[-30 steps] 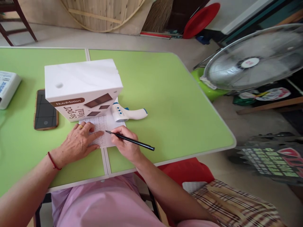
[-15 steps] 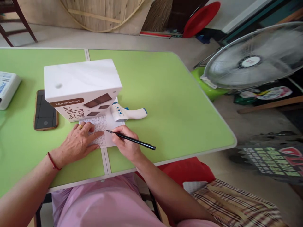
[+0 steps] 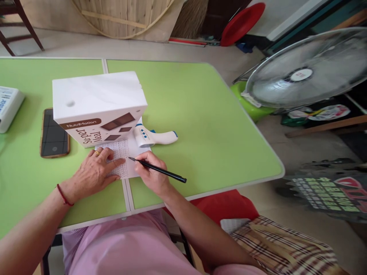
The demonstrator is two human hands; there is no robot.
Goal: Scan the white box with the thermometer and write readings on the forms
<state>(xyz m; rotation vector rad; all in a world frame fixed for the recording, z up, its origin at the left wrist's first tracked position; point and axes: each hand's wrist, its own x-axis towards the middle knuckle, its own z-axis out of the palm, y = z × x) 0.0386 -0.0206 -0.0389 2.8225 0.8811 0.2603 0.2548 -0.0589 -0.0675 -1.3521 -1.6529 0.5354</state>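
- Green table (image 3: 206,110) across the middle of the frame; fan (image 3: 301,74) at upper right.
- Paper (image 3: 133,147) left of and below frame centre, small marks on its left part, right part bare; white box (image 3: 99,95) and thermometer (image 3: 156,138) at its far side.
- Left hand (image 3: 96,172) rests on the paper, thumb and forefinger spread apart, other fingers curled.
- Right hand (image 3: 153,172): fingers pinch a black pen (image 3: 164,172), tip aimed beside the marks.
- Step in hand, by my reading: writing. Next move seems to call for paper held flat, light tip pressure.
- Marks too small to read; whether the tip touches, cannot tell.
- Box hides some of the paper; whether it stands on it, unclear. Left hand covers another part. White device (image 3: 10,107) cut off at left edge.
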